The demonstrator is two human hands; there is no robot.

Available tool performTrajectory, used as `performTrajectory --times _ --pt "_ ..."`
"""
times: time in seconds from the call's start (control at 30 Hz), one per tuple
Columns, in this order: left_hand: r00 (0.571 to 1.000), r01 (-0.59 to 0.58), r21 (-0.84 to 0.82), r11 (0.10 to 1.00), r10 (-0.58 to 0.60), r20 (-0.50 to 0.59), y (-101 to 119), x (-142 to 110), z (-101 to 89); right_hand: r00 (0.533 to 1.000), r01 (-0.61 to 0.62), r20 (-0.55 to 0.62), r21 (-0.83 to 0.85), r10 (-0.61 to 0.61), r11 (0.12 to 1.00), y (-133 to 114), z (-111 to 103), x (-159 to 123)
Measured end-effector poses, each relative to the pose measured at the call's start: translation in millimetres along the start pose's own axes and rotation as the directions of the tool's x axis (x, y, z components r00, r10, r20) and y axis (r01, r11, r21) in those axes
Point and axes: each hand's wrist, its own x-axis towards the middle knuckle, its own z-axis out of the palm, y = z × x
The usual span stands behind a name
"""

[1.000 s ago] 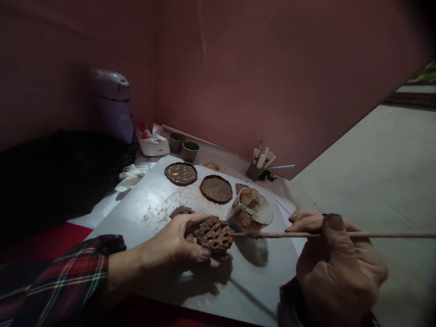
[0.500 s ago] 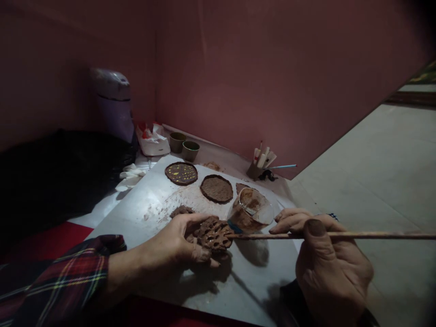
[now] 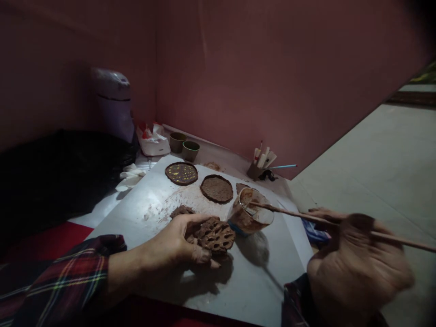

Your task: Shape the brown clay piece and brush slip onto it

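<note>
My left hand [image 3: 177, 247] grips a brown, hole-pocked lotus pod [image 3: 215, 235] and rests it on the grey board [image 3: 143, 204]. My right hand [image 3: 357, 268] pinches a long thin wooden stick [image 3: 306, 216]. The stick's tip reaches into a tilted clear cup [image 3: 250, 211] smeared with brown paint, just right of the pod. The right hand is blurred by motion.
Two dark round discs, one speckled yellow [image 3: 181, 173] and one plain brown [image 3: 216, 188], lie further back on the board. Two small green pots [image 3: 184, 146], a white tissue pack [image 3: 153, 141], white gloves [image 3: 131, 176] and a brush holder [image 3: 260, 164] stand near the red wall.
The stick's tip left the lotus pod and swung up into the paint cup. My right hand moved right and tilted. My left hand and the pod stayed put.
</note>
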Motion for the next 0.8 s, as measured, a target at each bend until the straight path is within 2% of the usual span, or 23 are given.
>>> performTrajectory --times 0.07,0.13,0.2,0.27,0.4,0.5,0.6,0.67,0.8 --pt "1.000 0.005 -0.001 1.000 -0.005 -0.001 1 0 1.2 0.993 0.029 0.117 -0.151 -0.011 0.988 12 -2 2" --pt "1.000 0.001 0.003 1.000 -0.001 0.008 1 0 2.1 0.962 0.055 0.271 -0.268 0.021 0.962 23 -2 2" --pt "1.000 -0.004 -0.004 1.000 0.004 0.009 1 1 1.8 0.916 0.051 0.394 -0.286 0.069 0.957 30 -2 2" --pt "1.000 -0.007 -0.013 1.000 0.007 0.005 0 1 0.2 0.891 -0.025 0.434 -0.250 0.135 0.968 34 -1 2" --pt "1.000 -0.010 -0.016 1.000 0.010 -0.001 -4 1 -4.4 0.892 -0.230 0.358 -0.169 0.277 0.958 37 -1 7" --pt "1.000 -0.014 -0.011 1.000 0.014 0.008 -4 1 -4.9 0.892 -0.412 0.205 0.001 0.403 0.911 38 -1 14" --pt "1.000 -0.013 -0.001 1.000 0.013 0.000 -3 1 -2.4 0.864 -0.503 0.076 0.157 0.498 0.850 37 -2 20" --pt "1.000 -0.012 0.000 1.000 0.012 -0.011 -2 1 -1.0 0.857 -0.511 0.068 0.227 0.510 0.829 32 -2 21" --pt "1.000 -0.008 -0.017 1.000 0.008 -0.014 -2 0 -1.7 0.876 -0.483 0.176 0.285 0.450 0.828 20 -2 14"
